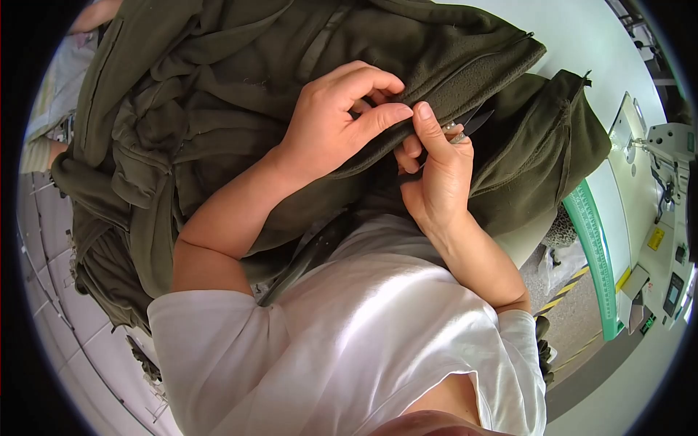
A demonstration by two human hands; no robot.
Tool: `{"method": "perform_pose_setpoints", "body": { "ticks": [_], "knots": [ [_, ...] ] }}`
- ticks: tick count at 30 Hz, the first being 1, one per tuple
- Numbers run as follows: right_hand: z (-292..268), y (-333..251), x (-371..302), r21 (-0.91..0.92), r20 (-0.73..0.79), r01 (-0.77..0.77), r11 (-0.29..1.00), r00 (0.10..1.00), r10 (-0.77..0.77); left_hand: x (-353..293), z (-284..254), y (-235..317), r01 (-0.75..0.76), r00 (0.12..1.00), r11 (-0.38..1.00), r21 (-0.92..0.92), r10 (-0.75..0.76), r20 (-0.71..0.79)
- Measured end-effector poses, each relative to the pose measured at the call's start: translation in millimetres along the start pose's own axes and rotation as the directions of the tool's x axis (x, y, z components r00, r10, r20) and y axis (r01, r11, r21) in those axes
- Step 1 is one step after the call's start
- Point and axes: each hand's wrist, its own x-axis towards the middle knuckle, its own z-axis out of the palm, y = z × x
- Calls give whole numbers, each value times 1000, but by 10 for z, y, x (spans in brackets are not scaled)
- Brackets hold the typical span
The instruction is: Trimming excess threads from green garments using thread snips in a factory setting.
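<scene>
A dark olive fleece garment (247, 94) lies spread and bunched before me, with a long seamed edge running under my fingers. My left hand (342, 120) is closed at this edge, the thumb on the cloth and the fingers curled; its grip is partly hidden. Right beside it, my right hand (443, 160) is closed around small scissors (476, 122). Their dark blades point up and to the right, while most of the handle is hidden in the palm. The right thumb presses on the same edge, its tip almost touching the left thumb.
A pale table (582, 43) extends behind the cloth. At the right stand a light sewing machine (665, 189) and a green ruler-marked table edge (596, 254). More olive cloth (109, 269) hangs at the left. Another person's arm (94, 16) shows at the upper left.
</scene>
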Motion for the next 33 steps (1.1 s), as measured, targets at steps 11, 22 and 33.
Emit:
{"method": "perform_pose_setpoints", "body": {
  "ticks": [11, 22, 33],
  "knots": [
    [44, 24, 29, 15, 85, -26, 1000, 996, 25, 24, -57, -23, 251, 968, 926, -283, -248, 46],
    [46, 34, 35, 6, 83, -5, 1000, 997, 5, 32, -55, -40, 293, 955, 899, -326, -288, 63],
    [28, -5, 26, -13, 46, 61, 998, 997, -61, -9, -16, -54, 256, 966, 935, -245, -237, 106]
  ]
}}
